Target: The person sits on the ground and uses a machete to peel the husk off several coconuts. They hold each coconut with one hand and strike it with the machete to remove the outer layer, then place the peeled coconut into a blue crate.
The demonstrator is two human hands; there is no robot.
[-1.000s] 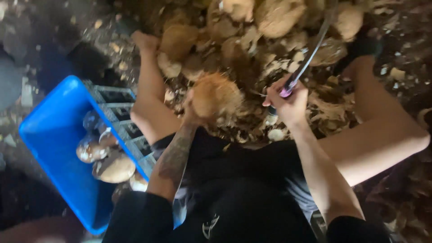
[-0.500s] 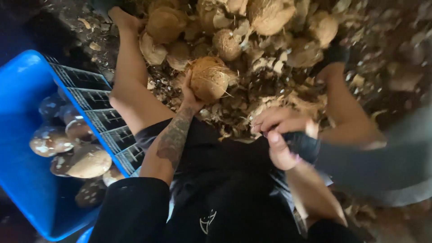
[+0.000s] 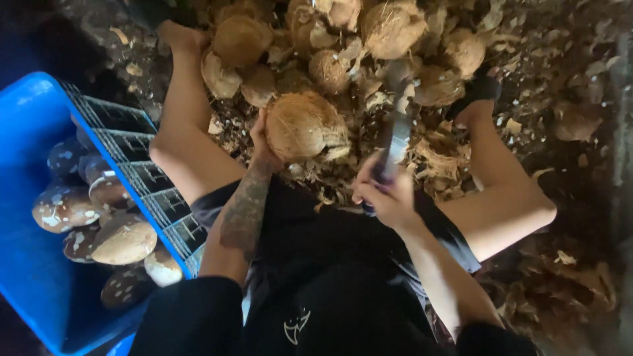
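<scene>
Looks like rough coconut-shelling spot, not home kitchen. Dirt floor (image 3: pixel 580 72) littered with husk scraps (image 3: pixel 435 165), big heap of brown coconuts (image 3: pixel 395 26) piled right on it. Blue crate (image 3: pixel 33 290) beside holds peeled nuts (image 3: pixel 122 240). Worker sits on ground, bare legs around pile.

One head-worn camera looks steeply down, close over the seated person's lap and legs, toward husk-strewn ground; edges blur, perhaps from motion.
</scene>
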